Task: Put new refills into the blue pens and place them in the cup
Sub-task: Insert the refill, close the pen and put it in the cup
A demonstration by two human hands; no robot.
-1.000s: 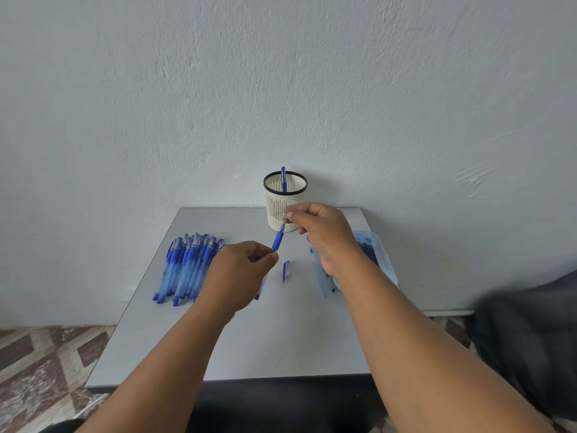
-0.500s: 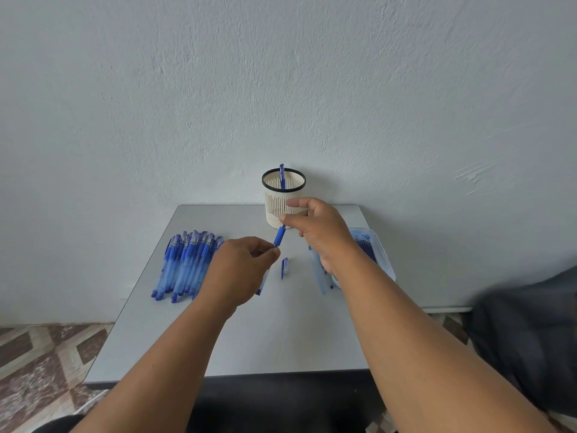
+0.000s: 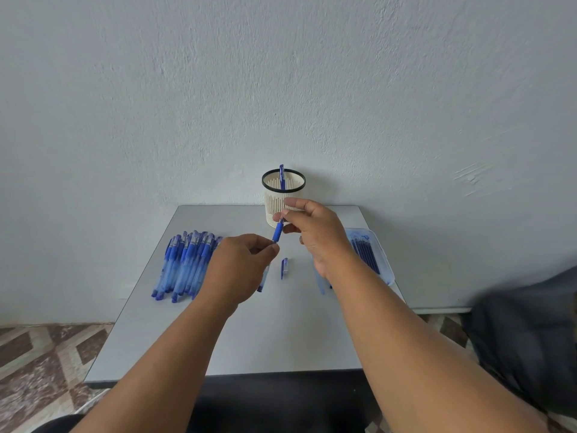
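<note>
Above the middle of the grey table (image 3: 256, 339), both hands hold one blue pen (image 3: 277, 233). My left hand (image 3: 237, 267) grips its barrel, whose lower end sticks out below the fist. My right hand (image 3: 315, 229) pinches the pen's tip end between thumb and forefinger. A loose blue cap (image 3: 284, 268) lies on the table just below the hands. A row of several blue pens (image 3: 184, 264) lies at the left. The cream slatted cup (image 3: 282, 198) with a black rim stands at the back, one blue pen upright in it.
A clear plastic tray (image 3: 379, 254) with several dark blue refills sits at the table's right edge. One or two clear refill tubes (image 3: 320, 284) lie beside it, partly hidden by my right wrist. The white wall is right behind the cup. A dark cloth shape (image 3: 527, 332) is at the right.
My right hand's pinch has shifted slightly along the pen's tip end, its forefinger now raised. The left hand keeps its grip on the barrel.
</note>
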